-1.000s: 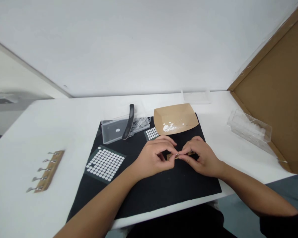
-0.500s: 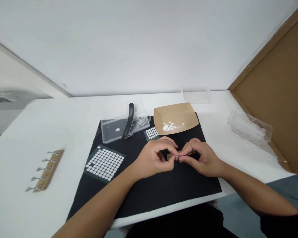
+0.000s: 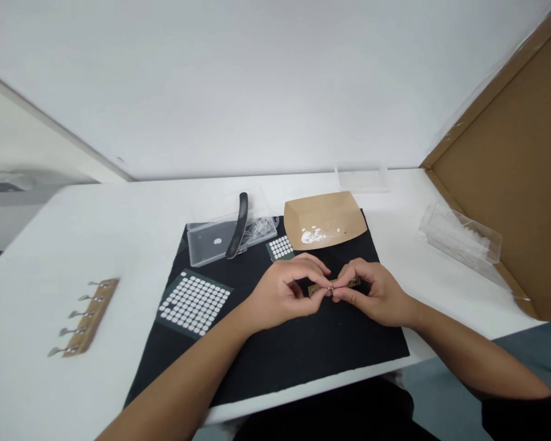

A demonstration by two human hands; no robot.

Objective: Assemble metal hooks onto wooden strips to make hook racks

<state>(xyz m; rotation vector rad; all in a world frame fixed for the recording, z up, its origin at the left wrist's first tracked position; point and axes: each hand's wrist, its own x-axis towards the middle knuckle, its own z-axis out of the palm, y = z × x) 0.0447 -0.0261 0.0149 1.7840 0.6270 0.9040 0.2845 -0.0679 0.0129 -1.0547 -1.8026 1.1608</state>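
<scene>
My left hand (image 3: 290,286) and my right hand (image 3: 374,293) meet over the black mat (image 3: 303,355), thumb and forefinger of each pinched on one tiny metal piece (image 3: 330,289). Its exact kind is too small to make out. Just behind the fingertips a small wooden strip (image 3: 313,288) lies on the mat, partly covered by both hands; bits of metal show on it. On the white table at the left rests a similar wooden strip (image 3: 94,318) with several metal pieces sticking out of its side.
A tan paper tray (image 3: 349,214) holds loose white dots. Left of it sit a clear plastic case (image 3: 202,245) and a black-handled tool (image 3: 239,226). A sheet of white oval stickers (image 3: 195,303) and a smaller sheet (image 3: 281,247) lie on the mat. Clear boxes (image 3: 463,236) stand right, beside cardboard (image 3: 509,171).
Both hands keep their pinch on the small metal piece, with only a very slight shift of the fingertips. The objects around them stay in place.
</scene>
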